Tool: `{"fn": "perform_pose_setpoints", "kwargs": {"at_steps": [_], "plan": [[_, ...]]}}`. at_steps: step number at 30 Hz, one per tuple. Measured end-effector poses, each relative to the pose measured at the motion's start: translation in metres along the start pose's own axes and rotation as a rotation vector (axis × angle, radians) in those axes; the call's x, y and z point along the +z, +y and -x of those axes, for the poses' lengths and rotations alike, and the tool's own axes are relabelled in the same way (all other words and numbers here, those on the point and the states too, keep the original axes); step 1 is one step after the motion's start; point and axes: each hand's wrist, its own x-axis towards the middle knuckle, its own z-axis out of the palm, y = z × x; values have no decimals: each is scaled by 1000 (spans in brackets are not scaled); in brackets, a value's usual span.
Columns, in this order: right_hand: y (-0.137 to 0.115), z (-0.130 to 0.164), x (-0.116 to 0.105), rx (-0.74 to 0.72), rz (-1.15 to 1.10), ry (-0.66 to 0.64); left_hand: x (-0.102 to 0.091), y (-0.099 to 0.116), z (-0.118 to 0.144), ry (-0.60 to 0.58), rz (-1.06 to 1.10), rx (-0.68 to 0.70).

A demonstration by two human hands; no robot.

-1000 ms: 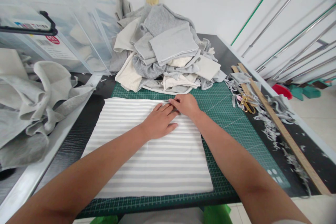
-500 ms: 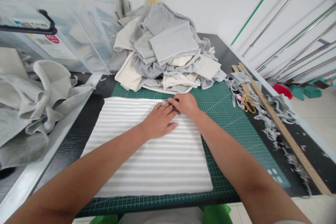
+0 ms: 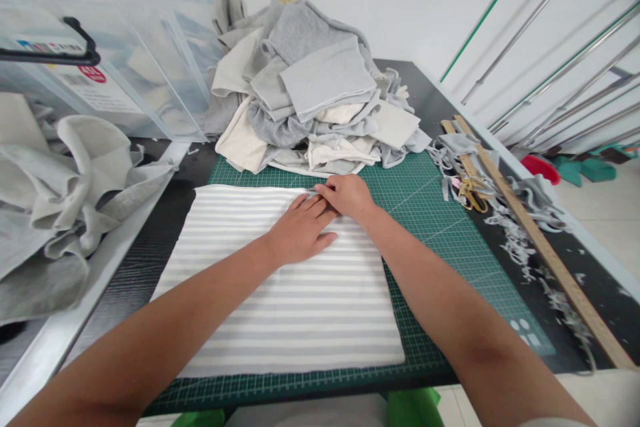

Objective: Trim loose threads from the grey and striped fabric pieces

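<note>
A grey-and-white striped fabric piece (image 3: pixel 300 320) lies spread over the green cutting mat (image 3: pixel 425 240). My left hand (image 3: pixel 303 230) rests flat on it near the far edge, fingers stretched out and pointing away to the right. Just beyond, my right hand (image 3: pixel 347 196) has its fingers bent together in a pinch at the fabric's far edge, its fingertips close to those of the left. What lies right under the right fingertips is partly hidden.
Behind the mat rises a heap of grey and cream fabric pieces (image 3: pixel 320 87). More grey cloth (image 3: pixel 75 180) lies at left, before a clear plastic box (image 3: pixel 165 73). On the right are a wooden ruler (image 3: pixel 545 240), gold-handled scissors (image 3: pixel 470 197) and thread scraps (image 3: pixel 517 247).
The camera view has shifted slightly. Both hands stay at the fabric's far edge, with hardly any movement.
</note>
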Motion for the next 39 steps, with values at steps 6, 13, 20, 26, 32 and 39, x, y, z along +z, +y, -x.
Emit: {"fn": "perform_pose_setpoints", "kwargs": {"at_steps": [6,13,20,26,32,39], "plan": [[2,-1,1,12,-14,11,-1,0,1,-9,-2,-2],[2,3,1,36,-66,26,-1,0,0,-9,7,-4],[0,4,2,22,-36,31,-1,0,0,-3,6,-1],[-1,3,2,11,-14,19,1,0,0,16,5,4],[-2,2,2,-8,-9,28,0,0,1,13,1,5],[-1,7,0,21,13,13,-1,0,1,8,12,6]]}}
